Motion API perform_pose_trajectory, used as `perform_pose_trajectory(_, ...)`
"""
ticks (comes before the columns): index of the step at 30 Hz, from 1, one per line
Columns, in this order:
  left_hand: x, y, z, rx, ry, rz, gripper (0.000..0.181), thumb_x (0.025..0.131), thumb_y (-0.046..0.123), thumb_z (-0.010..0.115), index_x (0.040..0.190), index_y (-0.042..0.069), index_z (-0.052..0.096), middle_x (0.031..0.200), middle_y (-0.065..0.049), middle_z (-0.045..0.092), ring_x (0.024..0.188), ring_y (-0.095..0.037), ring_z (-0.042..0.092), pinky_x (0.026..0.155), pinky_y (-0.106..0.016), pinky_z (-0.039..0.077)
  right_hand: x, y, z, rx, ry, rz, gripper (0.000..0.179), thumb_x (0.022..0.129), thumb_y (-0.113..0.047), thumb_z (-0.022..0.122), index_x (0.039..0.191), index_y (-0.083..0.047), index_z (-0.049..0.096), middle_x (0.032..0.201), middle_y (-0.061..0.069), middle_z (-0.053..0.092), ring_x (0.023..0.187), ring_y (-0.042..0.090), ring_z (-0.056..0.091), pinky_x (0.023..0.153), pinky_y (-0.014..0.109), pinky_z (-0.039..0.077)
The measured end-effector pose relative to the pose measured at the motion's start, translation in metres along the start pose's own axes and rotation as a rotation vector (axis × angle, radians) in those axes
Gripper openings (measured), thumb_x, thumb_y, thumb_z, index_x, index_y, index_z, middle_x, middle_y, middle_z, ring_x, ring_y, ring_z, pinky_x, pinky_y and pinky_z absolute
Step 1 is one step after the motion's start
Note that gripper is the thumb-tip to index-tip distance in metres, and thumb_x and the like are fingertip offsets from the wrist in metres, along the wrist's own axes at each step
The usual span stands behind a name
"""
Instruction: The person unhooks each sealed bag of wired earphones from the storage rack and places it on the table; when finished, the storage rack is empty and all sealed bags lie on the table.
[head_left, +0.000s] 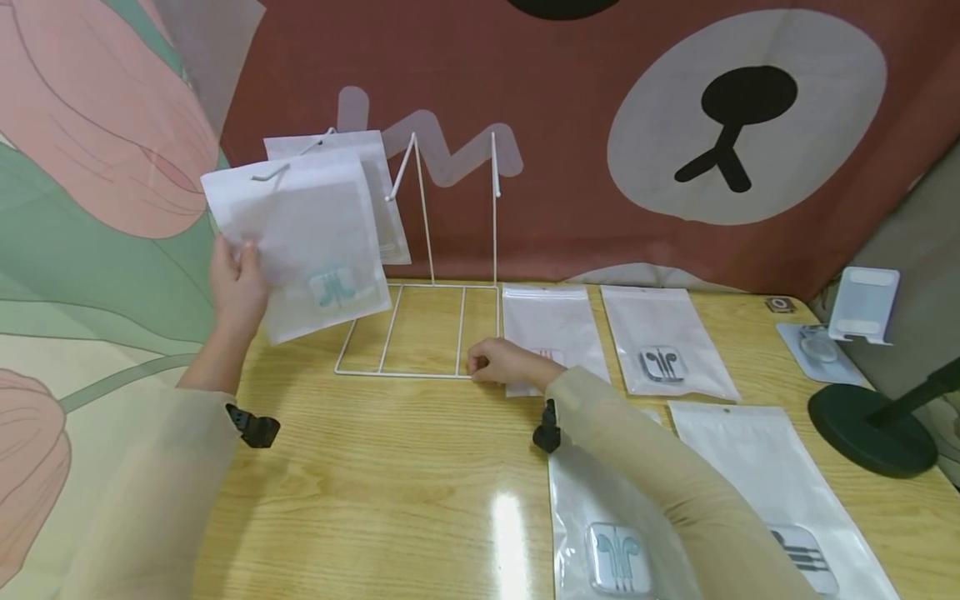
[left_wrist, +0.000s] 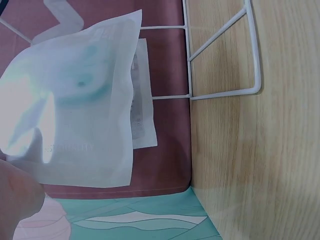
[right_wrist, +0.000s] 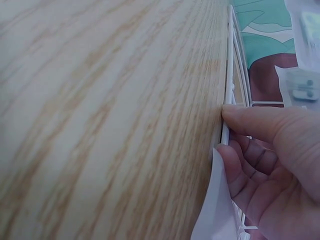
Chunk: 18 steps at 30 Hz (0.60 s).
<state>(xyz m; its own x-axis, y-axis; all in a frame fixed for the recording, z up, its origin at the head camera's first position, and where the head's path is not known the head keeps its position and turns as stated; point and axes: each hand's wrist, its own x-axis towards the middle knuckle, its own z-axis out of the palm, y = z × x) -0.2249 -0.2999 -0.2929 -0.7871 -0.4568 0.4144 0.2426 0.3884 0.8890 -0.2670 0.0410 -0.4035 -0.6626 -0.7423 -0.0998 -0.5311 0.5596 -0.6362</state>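
Note:
A white wire display rack (head_left: pixel 420 377) stands at the table's back, with hooks on top. From its left hook hang two white zip pouches; the front pouch (head_left: pixel 307 217) shows a boxed pair of pale green earphones through its lower part. My left hand (head_left: pixel 238 287) holds this pouch by its left edge, thumb in front. The rear pouch (head_left: pixel 386 179) is partly covered by it. At the rack's front right corner my right hand (head_left: pixel 510 362) pinches the base wire; in the right wrist view, thumb (right_wrist: pixel 255 120) and curled fingers meet at the wire, beside a pouch edge (right_wrist: pixel 217 200).
More earphone pouches lie right of the rack: a back pouch (head_left: pixel 555 317), one beside it (head_left: pixel 652 321), and two larger ones (head_left: pixel 735 437) nearer, partly under my right arm. A phone stand (head_left: pixel 862 304) and a dark round base (head_left: pixel 870 429) stand far right.

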Motion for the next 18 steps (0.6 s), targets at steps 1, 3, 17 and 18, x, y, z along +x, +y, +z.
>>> perform_pose_trajectory(1, -0.002, 0.000, -0.001, -0.001, 0.004, -0.001, 0.025, 0.100, 0.023, 0.033, 0.120, 0.014, 0.046, 0.117, -0.001, 0.046, 0.110, -0.014, 0.044, 0.092, -0.034, 0.041, 0.000, 0.000, 0.000, 0.005, -0.002, 0.006, 0.014, 0.083, -0.003, 0.067, 0.073, -0.006, 0.058, 0.068, -0.003, 0.053, 0.057, 0.008, 0.048, 0.046, 0.021, 0.044)
perform_pose_trajectory(3, -0.005, 0.001, -0.005, -0.001, 0.009, -0.002, 0.026, 0.100, 0.023, 0.033, 0.121, 0.016, 0.046, 0.117, 0.000, 0.046, 0.110, -0.015, 0.045, 0.092, -0.035, 0.041, 0.001, 0.000, 0.000, 0.013, -0.006, 0.013, 0.014, 0.084, -0.003, 0.067, 0.073, -0.007, 0.058, 0.068, -0.003, 0.053, 0.056, 0.009, 0.048, 0.046, 0.021, 0.045)
perform_pose_trajectory(17, -0.027, 0.010, -0.026, -0.055, -0.007, -0.043, 0.026, 0.100, 0.023, 0.033, 0.123, 0.021, 0.045, 0.117, 0.002, 0.047, 0.108, -0.016, 0.047, 0.087, -0.034, 0.042, 0.002, 0.004, 0.001, 0.028, -0.014, 0.020, 0.013, 0.084, -0.004, 0.066, 0.074, -0.007, 0.059, 0.067, -0.002, 0.053, 0.055, 0.009, 0.048, 0.045, 0.022, 0.045)
perform_pose_trajectory(18, -0.029, 0.011, -0.027, -0.066, -0.013, -0.043, 0.027, 0.100, 0.023, 0.033, 0.124, 0.021, 0.045, 0.119, 0.001, 0.047, 0.109, -0.018, 0.047, 0.089, -0.036, 0.041, 0.002, 0.004, 0.001, 0.037, -0.017, 0.026, 0.013, 0.085, -0.004, 0.066, 0.074, -0.007, 0.059, 0.067, -0.002, 0.053, 0.054, 0.009, 0.048, 0.045, 0.022, 0.045)
